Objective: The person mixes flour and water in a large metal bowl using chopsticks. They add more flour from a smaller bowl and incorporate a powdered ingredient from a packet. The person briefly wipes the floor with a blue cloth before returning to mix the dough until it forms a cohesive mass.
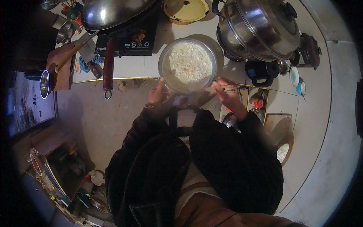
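A round metal bowl holds pale, clumpy flour and sits at the counter's front edge, directly before me. My left hand grips its lower left rim, thumb up against the side and the other fingers partly hidden below. At the lower right of the bowl, my right hand is closed around light wooden chopsticks. Their ends are blurred against the bowl's rim, so I cannot tell whether they touch it.
Beyond the bowl stand a wok with a domed lid, a yellow enamel lid and a large steamer pot. The wok's handle juts past the counter edge. Left are a cleaver and ladle; right, a black kettle.
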The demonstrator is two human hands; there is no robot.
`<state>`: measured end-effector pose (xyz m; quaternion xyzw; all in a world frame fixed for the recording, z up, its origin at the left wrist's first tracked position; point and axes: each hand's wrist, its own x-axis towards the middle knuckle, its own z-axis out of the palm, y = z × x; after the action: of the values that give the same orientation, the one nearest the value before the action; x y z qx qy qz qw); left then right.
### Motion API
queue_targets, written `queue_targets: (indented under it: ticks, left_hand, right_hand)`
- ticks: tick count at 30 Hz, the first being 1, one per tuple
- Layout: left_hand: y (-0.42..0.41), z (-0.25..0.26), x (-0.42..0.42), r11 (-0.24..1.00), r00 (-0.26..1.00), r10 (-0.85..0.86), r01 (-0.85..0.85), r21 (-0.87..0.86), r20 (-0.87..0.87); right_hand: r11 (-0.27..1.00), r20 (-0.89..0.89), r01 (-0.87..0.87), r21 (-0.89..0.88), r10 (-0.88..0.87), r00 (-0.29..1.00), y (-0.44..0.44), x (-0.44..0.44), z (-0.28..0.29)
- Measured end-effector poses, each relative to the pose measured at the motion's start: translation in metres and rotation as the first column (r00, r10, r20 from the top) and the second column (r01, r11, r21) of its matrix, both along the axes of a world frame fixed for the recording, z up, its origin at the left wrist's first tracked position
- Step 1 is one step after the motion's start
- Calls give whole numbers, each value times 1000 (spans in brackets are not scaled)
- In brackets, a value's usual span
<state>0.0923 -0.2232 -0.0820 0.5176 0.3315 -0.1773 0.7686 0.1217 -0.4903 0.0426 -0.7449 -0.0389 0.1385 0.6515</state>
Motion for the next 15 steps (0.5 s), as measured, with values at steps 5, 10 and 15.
queue_targets:
  ticks: [5, 10, 15]
  left_hand:
    - [0, 3, 0, 1000, 1000, 1, -1, 6, -23]
    - [3, -5, 0, 1000, 999, -19, 19, -8, -45]
    - [1, 4, 0, 1000, 1000, -5, 5, -19, -27]
  right_hand:
    - [979, 114, -136, -152, 154, 982, -11, 7, -7]
    - [997, 49, 31, -65, -28, 998, -2, 20, 0]
    - [997, 9, 81, 2, -81, 997, 8, 20, -28]
